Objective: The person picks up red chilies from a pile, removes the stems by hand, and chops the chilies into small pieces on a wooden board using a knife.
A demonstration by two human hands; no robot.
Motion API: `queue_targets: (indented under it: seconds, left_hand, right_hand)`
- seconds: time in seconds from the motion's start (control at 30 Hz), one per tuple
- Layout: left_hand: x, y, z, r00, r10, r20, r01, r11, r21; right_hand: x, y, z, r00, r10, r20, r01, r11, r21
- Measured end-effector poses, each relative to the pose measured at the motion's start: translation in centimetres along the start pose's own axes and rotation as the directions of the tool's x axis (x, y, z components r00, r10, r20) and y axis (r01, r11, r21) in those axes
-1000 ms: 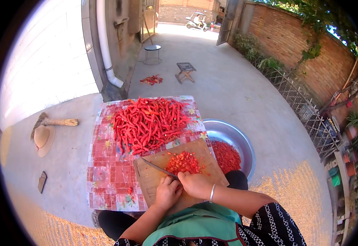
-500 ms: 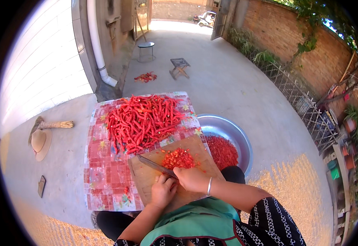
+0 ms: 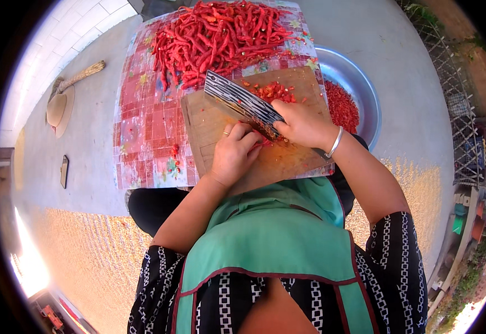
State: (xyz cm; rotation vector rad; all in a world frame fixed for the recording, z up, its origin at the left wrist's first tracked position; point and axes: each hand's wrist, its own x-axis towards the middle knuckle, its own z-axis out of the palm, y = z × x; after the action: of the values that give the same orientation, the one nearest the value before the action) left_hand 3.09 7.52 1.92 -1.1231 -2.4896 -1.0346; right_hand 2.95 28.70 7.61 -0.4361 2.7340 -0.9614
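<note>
My right hand [image 3: 304,125] is wrapped round the handle of a cleaver [image 3: 237,100], whose broad, dark-and-white patterned blade is tilted over a wooden cutting board [image 3: 204,131]. Bits of pepper cling along the blade's lower part. Close to its lower edge, my left hand [image 3: 234,151] presses bent fingertips on red chili peppers [image 3: 260,143], mostly hidden under the fingers. Behind the blade lies a heap of chopped chili [image 3: 273,91] on the board. A large pile of whole red chilies [image 3: 215,42] covers the far part of the table [image 3: 136,131], which has a red checked cover.
A metal basin [image 3: 370,92] with chopped chili stands right of the table. On the floor at left are a straw hat [image 3: 57,110], a hand broom [image 3: 84,72] and a phone-like flat object [image 3: 64,171]. Yellow grains [image 3: 95,250] spread over the ground on both sides.
The view has tilted down, so the table sits higher in the picture. The cleaver has turned from nearly edge-on to showing its broad face. My left hand still presses on the chilies.
</note>
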Motion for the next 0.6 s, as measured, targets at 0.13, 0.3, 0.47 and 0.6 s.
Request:
queue_targets:
  seconds: [0.13,0.3,0.47,0.6]
  left_hand:
    - [0.2,-0.1,0.1,1.0,-0.002,0.021,0.002,1.0,-0.005]
    - [0.3,-0.3,0.2,1.0,0.013,0.026,-0.013,1.0,0.006]
    - [0.6,0.1,0.5,1.0,-0.018,0.026,0.017,0.999,0.038]
    - [2.1,0.1,1.8,1.0,-0.025,0.007,0.025,0.999,0.045]
  right_hand:
    - [0.4,2.1,0.3,0.999,-0.044,-0.022,0.045,0.998,0.045]
    - [1.2,1.1,-3.1,0.913,0.282,0.293,-0.371,0.873,0.316]
    - [-1.2,2.4,-1.7,0.995,0.001,-0.104,-0.013,0.994,-0.111]
    - [-3.0,0.8,-1.1,0.987,0.044,-0.154,-0.071,0.982,-0.176]
